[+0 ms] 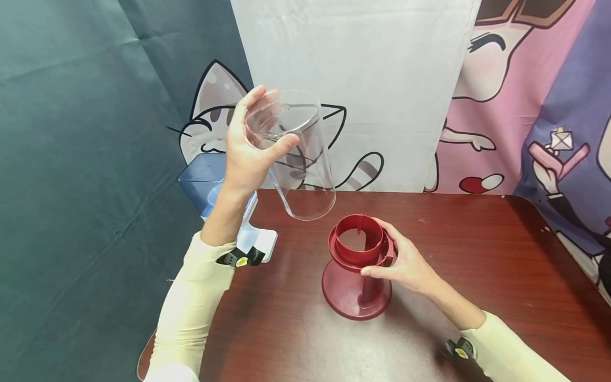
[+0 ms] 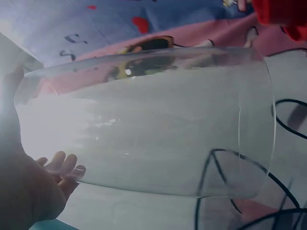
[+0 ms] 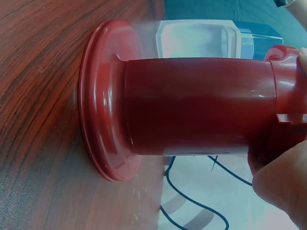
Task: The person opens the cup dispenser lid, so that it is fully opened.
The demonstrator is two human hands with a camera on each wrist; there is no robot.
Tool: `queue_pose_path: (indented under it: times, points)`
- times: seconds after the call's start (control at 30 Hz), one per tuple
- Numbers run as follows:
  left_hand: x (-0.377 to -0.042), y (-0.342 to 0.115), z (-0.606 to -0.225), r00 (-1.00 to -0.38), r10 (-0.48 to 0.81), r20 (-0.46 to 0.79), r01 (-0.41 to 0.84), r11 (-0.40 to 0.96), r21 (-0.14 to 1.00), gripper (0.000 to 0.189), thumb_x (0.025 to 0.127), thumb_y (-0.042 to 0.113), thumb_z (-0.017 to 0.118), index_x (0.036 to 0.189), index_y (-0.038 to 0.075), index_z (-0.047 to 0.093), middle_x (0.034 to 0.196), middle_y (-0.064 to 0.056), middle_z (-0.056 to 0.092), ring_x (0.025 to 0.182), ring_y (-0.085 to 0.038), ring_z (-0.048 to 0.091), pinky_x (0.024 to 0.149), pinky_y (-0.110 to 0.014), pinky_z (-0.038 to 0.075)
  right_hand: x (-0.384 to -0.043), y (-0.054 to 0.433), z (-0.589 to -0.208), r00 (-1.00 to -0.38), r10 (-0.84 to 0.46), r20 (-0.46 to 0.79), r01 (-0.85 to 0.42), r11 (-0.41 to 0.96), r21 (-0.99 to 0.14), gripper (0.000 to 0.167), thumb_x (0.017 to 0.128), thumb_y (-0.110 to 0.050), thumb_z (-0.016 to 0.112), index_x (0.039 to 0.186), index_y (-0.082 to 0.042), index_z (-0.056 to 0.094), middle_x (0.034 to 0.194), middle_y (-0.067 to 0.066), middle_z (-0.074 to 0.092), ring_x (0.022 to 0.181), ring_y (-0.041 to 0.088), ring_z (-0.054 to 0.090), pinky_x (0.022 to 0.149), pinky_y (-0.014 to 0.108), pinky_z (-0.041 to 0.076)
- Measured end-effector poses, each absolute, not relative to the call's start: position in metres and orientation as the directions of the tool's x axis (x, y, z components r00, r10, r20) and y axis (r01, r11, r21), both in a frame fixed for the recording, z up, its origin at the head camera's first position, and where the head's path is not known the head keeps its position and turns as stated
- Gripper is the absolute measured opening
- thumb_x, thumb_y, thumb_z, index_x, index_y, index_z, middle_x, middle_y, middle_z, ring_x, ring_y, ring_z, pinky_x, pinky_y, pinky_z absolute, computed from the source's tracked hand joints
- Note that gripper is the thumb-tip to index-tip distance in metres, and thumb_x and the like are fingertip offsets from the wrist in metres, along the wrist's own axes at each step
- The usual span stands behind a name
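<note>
Head view: left hand [image 1: 245,159] gripped clear cylinder [image 1: 310,178], upper centre; right hand [image 1: 407,264] held red stand [image 1: 357,260], lower centre. I judged: aligning; next called for lowering.

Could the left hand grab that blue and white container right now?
Probably not as things stand: the left hand is holding the clear cylinder. Were it free, the blue and white container looks close by, with nothing else visibly blocking it.

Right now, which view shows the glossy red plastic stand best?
Head view: the stand shows from top ring to round base. Right wrist gets column and base closer but crops the top; left wrist catches only a red fragment.
</note>
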State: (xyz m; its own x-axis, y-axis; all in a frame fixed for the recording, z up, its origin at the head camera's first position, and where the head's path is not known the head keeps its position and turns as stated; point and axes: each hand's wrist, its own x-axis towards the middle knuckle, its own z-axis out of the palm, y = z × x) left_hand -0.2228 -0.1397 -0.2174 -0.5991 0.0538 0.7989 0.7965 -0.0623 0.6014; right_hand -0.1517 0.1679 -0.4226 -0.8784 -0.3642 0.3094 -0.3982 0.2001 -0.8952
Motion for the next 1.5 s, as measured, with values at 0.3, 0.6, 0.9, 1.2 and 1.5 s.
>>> queue_pose_path:
  times: [0.3, 0.6, 0.9, 1.2, 1.5]
  points:
    - [-0.24, -0.142, -0.254, -0.606, 0.018, 0.795, 0.791, 0.123, 0.6, 0.095, 0.071, -0.006, 0.093, 0.152, -0.006, 0.044, 0.146, -0.019, 0.059, 0.138, -0.023, 0.055, 0.12, -0.04, 0.04, -0.151, 0.168, -0.424, -0.877, -0.374, 0.302, -0.384, 0.17, -0.907, 0.101, 0.076, -0.017, 0.096, 0.16, -0.022, 0.041, 0.151, 0.002, 0.055, 0.132, 0.025, 0.055, 0.094, 0.033, 0.06]
    - [-0.242, -0.133, -0.288, -0.613, 0.011, 0.79, 0.759, 0.286, 0.585, 0.095, 0.069, -0.002, 0.096, 0.149, -0.012, 0.044, 0.143, -0.026, 0.061, 0.135, -0.039, 0.053, 0.116, -0.047, 0.039, -0.15, 0.171, -0.423, -0.879, -0.368, 0.303, -0.396, 0.208, -0.894, 0.106, 0.073, -0.018, 0.099, 0.161, -0.024, 0.04, 0.151, 0.0, 0.056, 0.132, 0.021, 0.056, 0.095, 0.03, 0.059]
    - [-0.257, -0.133, -0.333, -0.67, -0.014, 0.742, 0.714, 0.259, 0.65, 0.097, 0.07, -0.006, 0.094, 0.149, -0.016, 0.04, 0.146, -0.031, 0.057, 0.14, -0.047, 0.052, 0.12, -0.057, 0.036, -0.146, 0.168, -0.424, -0.89, -0.342, 0.3, -0.388, 0.226, -0.894, 0.105, 0.073, -0.02, 0.099, 0.16, -0.024, 0.041, 0.151, 0.0, 0.055, 0.134, 0.024, 0.054, 0.094, 0.03, 0.059]
    - [-0.285, -0.143, -0.387, -0.712, -0.053, 0.7, 0.642, 0.356, 0.679, 0.104, 0.071, 0.02, 0.102, 0.156, 0.006, 0.043, 0.149, -0.007, 0.061, 0.141, -0.022, 0.055, 0.119, -0.042, 0.039, -0.145, 0.166, -0.425, -0.887, -0.322, 0.331, -0.405, 0.195, -0.893, 0.104, 0.072, -0.016, 0.099, 0.159, -0.021, 0.042, 0.15, 0.003, 0.056, 0.133, 0.024, 0.054, 0.096, 0.029, 0.058]
    - [-0.285, -0.145, -0.409, -0.754, -0.045, 0.656, 0.588, 0.401, 0.703, 0.104, 0.073, 0.032, 0.1, 0.158, 0.015, 0.043, 0.153, -0.006, 0.06, 0.143, -0.013, 0.052, 0.119, -0.044, 0.038, -0.147, 0.164, -0.427, -0.89, -0.312, 0.332, -0.4, 0.189, -0.897, 0.102, 0.072, -0.016, 0.099, 0.158, -0.022, 0.044, 0.148, 0.002, 0.058, 0.131, 0.023, 0.056, 0.095, 0.03, 0.059]
